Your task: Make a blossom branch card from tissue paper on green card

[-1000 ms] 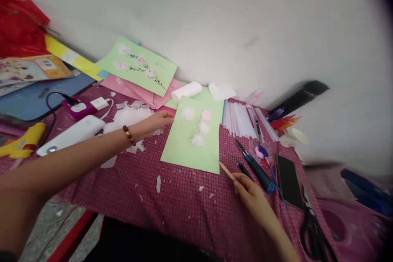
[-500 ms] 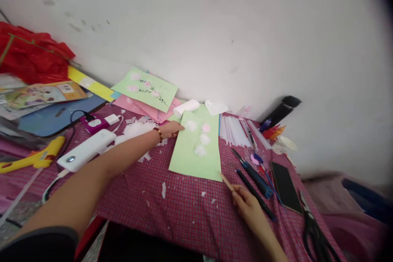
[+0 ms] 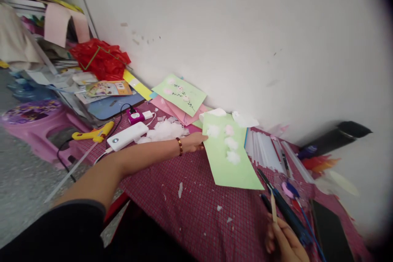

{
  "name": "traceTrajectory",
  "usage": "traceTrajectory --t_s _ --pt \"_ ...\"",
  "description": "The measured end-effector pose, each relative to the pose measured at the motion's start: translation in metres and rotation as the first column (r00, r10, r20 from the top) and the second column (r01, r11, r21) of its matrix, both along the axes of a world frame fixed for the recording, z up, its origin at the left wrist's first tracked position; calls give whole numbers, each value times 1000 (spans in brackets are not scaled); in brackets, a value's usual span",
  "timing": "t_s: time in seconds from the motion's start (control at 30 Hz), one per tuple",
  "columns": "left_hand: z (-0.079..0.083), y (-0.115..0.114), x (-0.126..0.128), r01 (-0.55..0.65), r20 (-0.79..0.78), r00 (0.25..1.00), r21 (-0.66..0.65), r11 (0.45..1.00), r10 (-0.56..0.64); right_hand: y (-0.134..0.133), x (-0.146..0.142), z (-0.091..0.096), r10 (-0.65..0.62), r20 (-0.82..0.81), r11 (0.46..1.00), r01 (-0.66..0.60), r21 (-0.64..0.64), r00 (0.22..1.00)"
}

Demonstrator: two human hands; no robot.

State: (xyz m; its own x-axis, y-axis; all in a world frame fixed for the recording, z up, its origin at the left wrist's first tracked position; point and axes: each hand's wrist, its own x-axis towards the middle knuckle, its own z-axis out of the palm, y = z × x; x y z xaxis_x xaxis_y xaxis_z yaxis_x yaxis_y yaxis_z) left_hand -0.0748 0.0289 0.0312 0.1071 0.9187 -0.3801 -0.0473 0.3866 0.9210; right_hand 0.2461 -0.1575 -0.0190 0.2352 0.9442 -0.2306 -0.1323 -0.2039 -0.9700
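A light green sheet of paper [image 3: 233, 176] carries several white and pale pink fluffy tufts [image 3: 231, 143]. My left hand [image 3: 196, 141] pinches the sheet's left edge, and the sheet looks slightly lifted there. At the lower right my right hand [image 3: 284, 237] is closed around a thin wooden stick [image 3: 273, 206] that points up, apart from the sheet. Under the stick lie a blue-handled tool [image 3: 288, 206] and a dark pen, partly covered. A heap of white fluff [image 3: 167, 130] lies left of the sheet, behind my left wrist.
Another green sheet with flowers [image 3: 181, 94] rests on pink papers at the back. A white power bank [image 3: 127, 136] and yellow glue gun [image 3: 95, 133] are at left. Clear sticks [image 3: 265, 151], a phone [image 3: 331, 229] and a black cylinder [image 3: 334, 141] are at right.
The view has swung left, showing a pink stool and shelf. My left hand has taken up the sheet's edge and tilted it. My right hand has turned the stick upward, away from the sheet.
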Motion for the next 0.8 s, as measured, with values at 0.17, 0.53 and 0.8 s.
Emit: traceTrajectory --t_s 0.17,0.53,0.8 --pt "0 -34 12 -88 127 987 -63 994 96 -4 -2 6 -29 -94 998 33 44 995" --pt "0 -143 53 736 424 670 -274 619 -609 -1 3 -8 -11 -112 996 21 88 994" --pt "30 -49 -6 267 -229 949 219 938 -217 -2 0 -9 11 -32 996 -8 93 999"
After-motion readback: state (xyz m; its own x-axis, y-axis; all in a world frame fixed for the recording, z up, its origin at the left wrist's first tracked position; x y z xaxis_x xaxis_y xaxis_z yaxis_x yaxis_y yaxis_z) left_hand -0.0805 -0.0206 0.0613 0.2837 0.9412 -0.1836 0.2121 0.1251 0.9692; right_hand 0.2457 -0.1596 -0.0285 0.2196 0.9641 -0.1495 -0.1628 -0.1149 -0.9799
